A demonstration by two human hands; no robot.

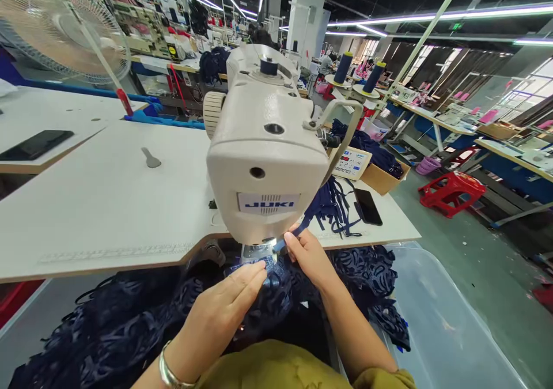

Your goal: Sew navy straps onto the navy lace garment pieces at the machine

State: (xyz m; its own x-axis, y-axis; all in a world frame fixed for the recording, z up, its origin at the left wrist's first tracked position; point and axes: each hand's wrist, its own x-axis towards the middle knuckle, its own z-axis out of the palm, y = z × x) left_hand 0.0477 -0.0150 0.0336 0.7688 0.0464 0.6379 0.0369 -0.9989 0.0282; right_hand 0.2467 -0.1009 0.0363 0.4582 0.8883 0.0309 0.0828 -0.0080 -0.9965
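A cream JUKI sewing machine (268,158) stands directly before me, its lit needle area low at the front. My left hand (227,302) presses its closed fingers onto a piece of navy patterned lace fabric (276,282) just below the needle plate (257,252). My right hand (309,253) pinches a narrow navy strap (280,245) beside the needle area, thumb and forefinger together. The machine head hides the needle itself. More navy straps (330,204) lie heaped on the table to the right of the machine.
Dark lace fabric (116,320) fills the space below the table edge, with a clear plastic bin (444,314) at right. A black phone (368,207), a control panel (352,163) and a cardboard box (386,177) sit right. A grey metal piece (151,158) lies left.
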